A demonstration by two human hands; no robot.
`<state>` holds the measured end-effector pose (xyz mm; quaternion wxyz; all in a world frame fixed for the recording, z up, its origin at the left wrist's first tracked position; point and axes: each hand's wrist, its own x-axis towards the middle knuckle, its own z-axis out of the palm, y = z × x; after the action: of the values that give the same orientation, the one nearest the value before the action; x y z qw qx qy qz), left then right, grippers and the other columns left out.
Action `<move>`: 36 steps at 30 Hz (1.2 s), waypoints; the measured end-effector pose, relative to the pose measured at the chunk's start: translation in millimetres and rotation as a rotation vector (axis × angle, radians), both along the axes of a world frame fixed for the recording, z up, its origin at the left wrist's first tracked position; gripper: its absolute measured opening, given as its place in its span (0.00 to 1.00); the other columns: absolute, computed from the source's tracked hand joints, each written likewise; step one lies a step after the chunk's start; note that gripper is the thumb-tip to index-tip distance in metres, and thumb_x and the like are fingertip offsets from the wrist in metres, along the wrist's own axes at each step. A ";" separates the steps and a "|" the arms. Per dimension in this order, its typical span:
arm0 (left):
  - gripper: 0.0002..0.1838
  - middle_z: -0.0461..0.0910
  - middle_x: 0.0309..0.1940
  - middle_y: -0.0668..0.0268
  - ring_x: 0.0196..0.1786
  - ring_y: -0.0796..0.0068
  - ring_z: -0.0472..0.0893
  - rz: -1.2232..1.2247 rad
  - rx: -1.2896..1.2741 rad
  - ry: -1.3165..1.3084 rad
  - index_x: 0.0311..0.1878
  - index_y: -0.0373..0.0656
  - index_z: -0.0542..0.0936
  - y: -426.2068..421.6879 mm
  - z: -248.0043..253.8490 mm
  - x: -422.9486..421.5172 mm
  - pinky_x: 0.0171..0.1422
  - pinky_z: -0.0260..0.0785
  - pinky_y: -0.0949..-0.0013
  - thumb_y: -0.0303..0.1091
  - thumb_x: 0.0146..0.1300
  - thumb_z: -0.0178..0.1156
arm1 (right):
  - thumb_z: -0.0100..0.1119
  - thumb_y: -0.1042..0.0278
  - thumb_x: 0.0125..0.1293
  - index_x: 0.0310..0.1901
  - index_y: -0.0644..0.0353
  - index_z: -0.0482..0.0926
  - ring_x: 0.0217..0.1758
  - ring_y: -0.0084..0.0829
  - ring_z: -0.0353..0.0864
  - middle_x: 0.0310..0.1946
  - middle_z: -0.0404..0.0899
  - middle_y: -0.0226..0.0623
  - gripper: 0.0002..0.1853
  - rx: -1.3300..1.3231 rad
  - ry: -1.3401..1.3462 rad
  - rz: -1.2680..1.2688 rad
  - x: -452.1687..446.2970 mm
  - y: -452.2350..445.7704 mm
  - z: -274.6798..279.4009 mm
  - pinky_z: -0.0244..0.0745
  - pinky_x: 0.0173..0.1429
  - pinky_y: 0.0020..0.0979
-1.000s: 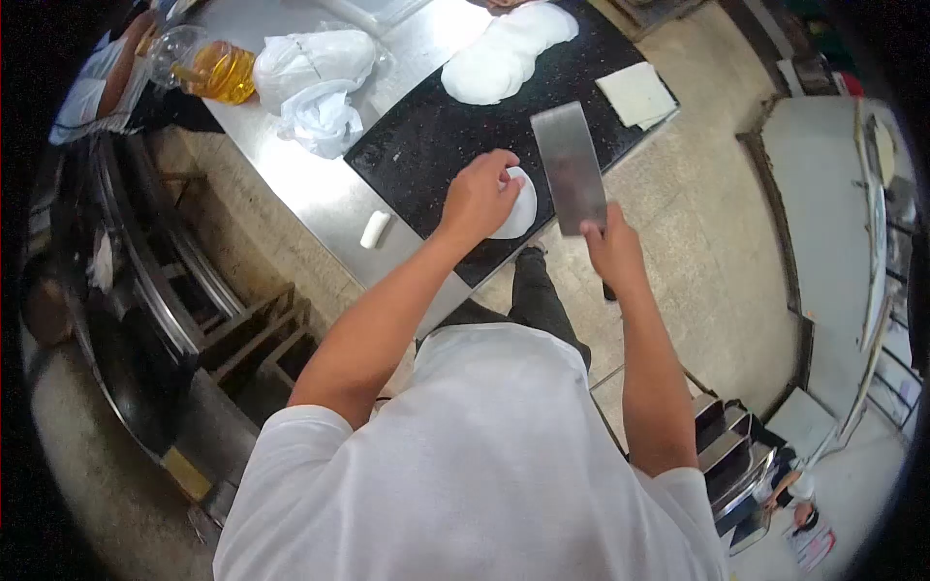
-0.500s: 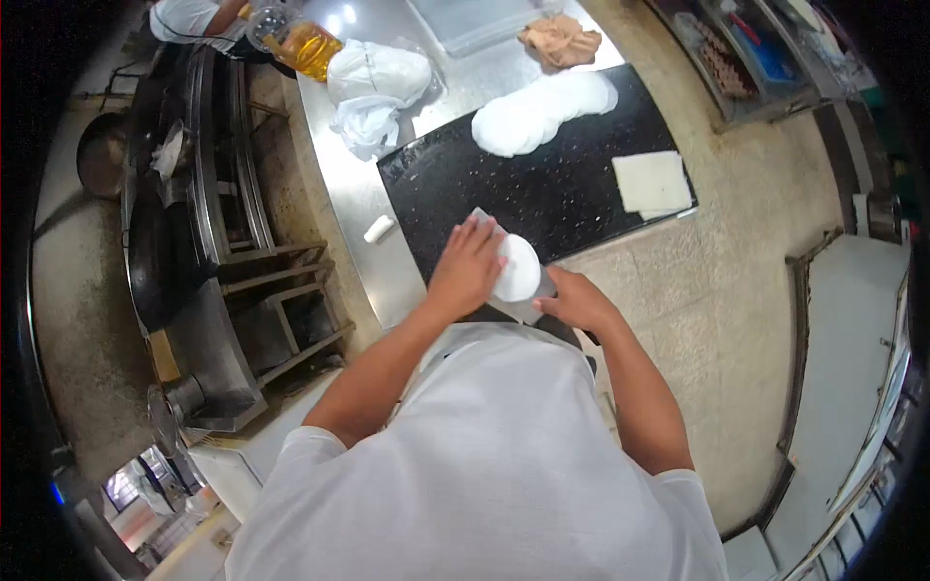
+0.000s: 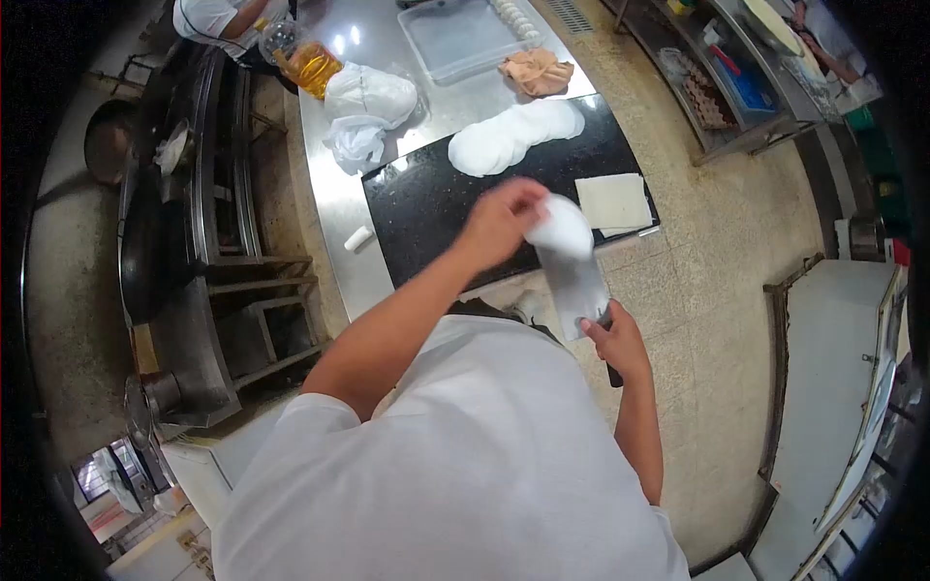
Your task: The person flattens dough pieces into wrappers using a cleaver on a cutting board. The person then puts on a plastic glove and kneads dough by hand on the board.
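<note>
My right hand (image 3: pixel 620 344) grips a cleaver with a broad metal blade (image 3: pixel 573 295) and a dark handle. A thin round dough wrapper (image 3: pixel 564 230) lies against the far end of the blade. My left hand (image 3: pixel 502 221), slightly blurred, pinches the wrapper's left edge. Both hands are over the near edge of a black speckled board (image 3: pixel 417 228). Overlapping round dough wrappers (image 3: pixel 513 137) form a row at the board's far side. A small white dough piece (image 3: pixel 358 238) rests on the metal table to the left.
Square pale sheets (image 3: pixel 615 203) lie at the board's right corner. Beyond are white plastic bags (image 3: pixel 373 97), an oil jug (image 3: pixel 315 70), a crumpled brown cloth (image 3: pixel 538 73) and a plastic tray (image 3: pixel 455 68). A person (image 3: pixel 208 21) stands far left; another person's arm (image 3: pixel 835 64) shows far right.
The wrapper and blade have lifted away from the board and moved right. My left hand has shifted from flat beside the wrapper to pinching its edge. The view has tilted up slightly.
</note>
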<state>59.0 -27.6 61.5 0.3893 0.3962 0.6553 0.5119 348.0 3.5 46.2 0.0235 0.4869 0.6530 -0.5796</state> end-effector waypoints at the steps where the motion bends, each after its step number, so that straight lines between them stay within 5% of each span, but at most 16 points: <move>1: 0.14 0.84 0.40 0.67 0.43 0.75 0.82 0.126 -0.017 -0.010 0.53 0.40 0.82 6.6 -9.0 -20.3 0.50 0.76 0.68 0.29 0.65 0.67 | 0.70 0.64 0.64 0.47 0.66 0.78 0.36 0.30 0.81 0.34 0.84 0.42 0.17 0.018 0.000 -0.066 5.2 -2.0 -4.2 0.76 0.43 0.34; 5: 0.22 0.82 0.47 0.65 0.48 0.74 0.80 0.528 -0.062 -0.274 0.63 0.40 0.77 3.0 -45.3 -110.5 0.51 0.74 0.70 0.30 0.67 0.65 | 0.70 0.65 0.65 0.43 0.66 0.76 0.32 0.28 0.79 0.29 0.82 0.39 0.15 0.157 0.078 -0.250 12.6 -12.7 -10.5 0.73 0.38 0.32; 7: 0.25 0.81 0.51 0.63 0.50 0.73 0.79 0.635 -0.097 -0.043 0.66 0.40 0.75 -25.4 -73.2 -151.6 0.52 0.75 0.68 0.31 0.67 0.64 | 0.69 0.64 0.67 0.42 0.65 0.76 0.30 0.24 0.77 0.26 0.79 0.35 0.14 0.277 0.163 -0.272 3.1 -15.4 12.6 0.73 0.36 0.30; 9: 0.25 0.80 0.55 0.60 0.52 0.69 0.81 0.637 -0.104 -0.094 0.66 0.38 0.75 -65.7 -70.9 -166.3 0.56 0.75 0.66 0.32 0.67 0.64 | 0.68 0.61 0.69 0.41 0.64 0.77 0.27 0.21 0.75 0.26 0.78 0.32 0.14 0.295 0.277 -0.359 -0.6 -16.6 25.3 0.72 0.33 0.28; 12: 0.24 0.80 0.55 0.55 0.52 0.59 0.81 0.499 -0.088 0.275 0.63 0.37 0.76 -128.2 -87.4 -183.6 0.58 0.74 0.60 0.33 0.65 0.66 | 0.64 0.58 0.73 0.44 0.60 0.75 0.23 0.21 0.73 0.26 0.77 0.31 0.14 0.292 0.620 -0.556 -25.8 -0.9 -8.4 0.71 0.28 0.27; 14: 0.23 0.80 0.50 0.52 0.52 0.51 0.81 0.559 -0.134 1.012 0.58 0.37 0.78 -172.6 -75.5 -174.5 0.58 0.73 0.54 0.35 0.62 0.69 | 0.63 0.57 0.74 0.44 0.59 0.74 0.22 0.22 0.73 0.25 0.75 0.31 0.14 0.217 0.777 -0.713 -55.3 12.4 -27.4 0.71 0.27 0.28; 17: 0.22 0.79 0.47 0.50 0.51 0.46 0.79 0.505 -0.241 0.819 0.53 0.37 0.80 -218.0 -90.0 -179.2 0.57 0.72 0.50 0.35 0.58 0.72 | 0.56 0.59 0.77 0.42 0.56 0.68 0.23 0.26 0.75 0.26 0.73 0.32 0.11 -0.258 0.414 -0.960 -85.2 27.7 -75.9 0.73 0.26 0.30; 23: 0.19 0.81 0.41 0.55 0.43 0.53 0.82 0.283 -0.286 0.656 0.48 0.37 0.81 -234.7 -87.8 -204.4 0.50 0.74 0.57 0.36 0.58 0.73 | 0.54 0.64 0.76 0.45 0.56 0.69 0.22 0.25 0.73 0.24 0.72 0.30 0.07 -0.228 0.387 -1.019 -129.7 -65.4 -39.4 0.73 0.25 0.31; 25: 0.18 0.81 0.40 0.56 0.38 0.59 0.82 0.288 -0.157 0.652 0.48 0.39 0.82 -237.9 -92.8 -213.3 0.44 0.75 0.59 0.38 0.59 0.73 | 0.55 0.65 0.75 0.46 0.55 0.71 0.24 0.23 0.74 0.24 0.71 0.28 0.06 -0.127 0.194 -0.713 -156.3 -116.2 -21.0 0.70 0.26 0.28; 27: 0.18 0.82 0.39 0.57 0.36 0.58 0.83 0.265 -0.149 0.646 0.48 0.40 0.81 -252.9 -107.8 -223.4 0.42 0.76 0.59 0.38 0.59 0.74 | 0.54 0.65 0.75 0.46 0.58 0.72 0.27 0.34 0.80 0.26 0.76 0.37 0.07 0.042 -0.016 -0.346 -192.3 -162.1 7.6 0.74 0.30 0.36; 29: 0.18 0.82 0.38 0.57 0.35 0.57 0.83 0.164 -0.036 0.736 0.46 0.39 0.81 -256.0 -107.1 -230.6 0.42 0.77 0.59 0.38 0.58 0.75 | 0.52 0.64 0.76 0.46 0.62 0.72 0.35 0.52 0.83 0.31 0.80 0.49 0.10 0.582 -0.148 0.171 -216.5 -194.5 10.3 0.76 0.38 0.48; 31: 0.15 0.82 0.38 0.56 0.36 0.55 0.83 0.167 -0.094 0.687 0.43 0.39 0.82 -259.1 -99.5 -230.5 0.43 0.77 0.58 0.35 0.57 0.74 | 0.46 0.67 0.74 0.49 0.59 0.70 0.36 0.59 0.83 0.35 0.79 0.55 0.08 0.694 -0.229 0.413 -253.1 -218.3 33.5 0.79 0.39 0.54; 36: 0.12 0.81 0.37 0.56 0.40 0.50 0.83 0.065 -0.185 0.743 0.42 0.41 0.81 -268.3 -98.9 -230.8 0.46 0.76 0.52 0.35 0.59 0.70 | 0.40 0.66 0.75 0.48 0.60 0.70 0.39 0.60 0.84 0.37 0.79 0.55 0.10 0.586 -0.232 0.489 -289.3 -235.7 13.2 0.78 0.43 0.56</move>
<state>-171.8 -295.9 -37.4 0.1428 0.4972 0.8073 0.2842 58.7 -232.3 59.3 0.0945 0.3656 0.8803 -0.2873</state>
